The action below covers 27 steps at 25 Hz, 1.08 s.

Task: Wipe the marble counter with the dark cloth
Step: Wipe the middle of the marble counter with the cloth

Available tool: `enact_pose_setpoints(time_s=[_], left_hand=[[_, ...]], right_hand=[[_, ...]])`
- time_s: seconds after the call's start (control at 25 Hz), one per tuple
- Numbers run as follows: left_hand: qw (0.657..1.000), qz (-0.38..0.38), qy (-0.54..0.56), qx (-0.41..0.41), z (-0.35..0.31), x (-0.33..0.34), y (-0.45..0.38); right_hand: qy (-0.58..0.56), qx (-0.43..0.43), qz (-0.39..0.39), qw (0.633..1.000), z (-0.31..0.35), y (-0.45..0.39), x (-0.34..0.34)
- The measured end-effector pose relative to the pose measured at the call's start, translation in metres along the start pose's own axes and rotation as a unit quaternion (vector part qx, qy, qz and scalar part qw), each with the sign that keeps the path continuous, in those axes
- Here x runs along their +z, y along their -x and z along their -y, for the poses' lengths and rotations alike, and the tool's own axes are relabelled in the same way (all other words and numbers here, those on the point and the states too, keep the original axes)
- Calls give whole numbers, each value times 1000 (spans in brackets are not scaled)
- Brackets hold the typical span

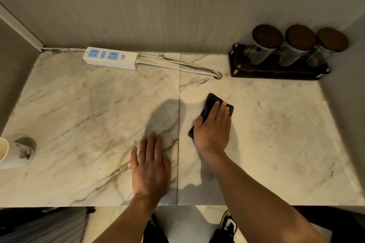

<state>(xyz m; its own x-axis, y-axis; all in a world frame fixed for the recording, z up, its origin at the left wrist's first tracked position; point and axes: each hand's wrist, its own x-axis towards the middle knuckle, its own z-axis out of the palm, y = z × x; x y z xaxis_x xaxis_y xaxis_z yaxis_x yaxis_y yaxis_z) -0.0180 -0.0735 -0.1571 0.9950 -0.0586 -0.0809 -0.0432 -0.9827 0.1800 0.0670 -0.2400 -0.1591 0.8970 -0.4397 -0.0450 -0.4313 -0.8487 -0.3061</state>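
**Mid-wipe on the marble, a few things I'd watch**

So the right hand [213,126] is pressed flat on the dark cloth [210,107], fingers spread over it rather than clenched around it, so it's pinning it down more than grabbing it. The cloth sits folded just right of the seam in the marble counter [79,104], about mid-depth. The left hand [151,165] lies palm-down on the bare stone just left of the seam, fingers extended and holding nothing, looks like it's just bracing.

What could go sideways, in my opinion:

- The power strip [110,57] and its cable [177,66] lie along the far edge. If the cloth is damp (can't tell), sweeping far-left could push moisture toward the sockets.
- The rack of jars [280,65] in the far right corner could get bumped by a wide stroke.
- The white cup [16,154] at the near left sits close to the edge, so a careless pass could knock it off.
- With only a flat-palm hold, the cloth could bunch or slip out on a fast stroke.
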Motion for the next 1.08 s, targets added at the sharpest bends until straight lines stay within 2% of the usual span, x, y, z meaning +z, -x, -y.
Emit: enact_pose_setpoints(time_s=[0.32,0.44,0.76,0.92,1.08], left_hand=[[1000,-9,22,-4,0,2,1],[1000,-10,27,-12,-1,4,0],[997,-44,50,-28,-13,2,-4],[996,-37,69,32,-44,-1,-6],[995,-21,77,61,-67,7,-7]], right_hand=[[1,22,-5,1000,-21,59,-4],[4,13,-16,1000,-31,83,-7],[21,-26,12,999,-57,130,-13],[27,-98,35,994,-78,137,-21],[23,-247,63,967,-118,126,-33]])
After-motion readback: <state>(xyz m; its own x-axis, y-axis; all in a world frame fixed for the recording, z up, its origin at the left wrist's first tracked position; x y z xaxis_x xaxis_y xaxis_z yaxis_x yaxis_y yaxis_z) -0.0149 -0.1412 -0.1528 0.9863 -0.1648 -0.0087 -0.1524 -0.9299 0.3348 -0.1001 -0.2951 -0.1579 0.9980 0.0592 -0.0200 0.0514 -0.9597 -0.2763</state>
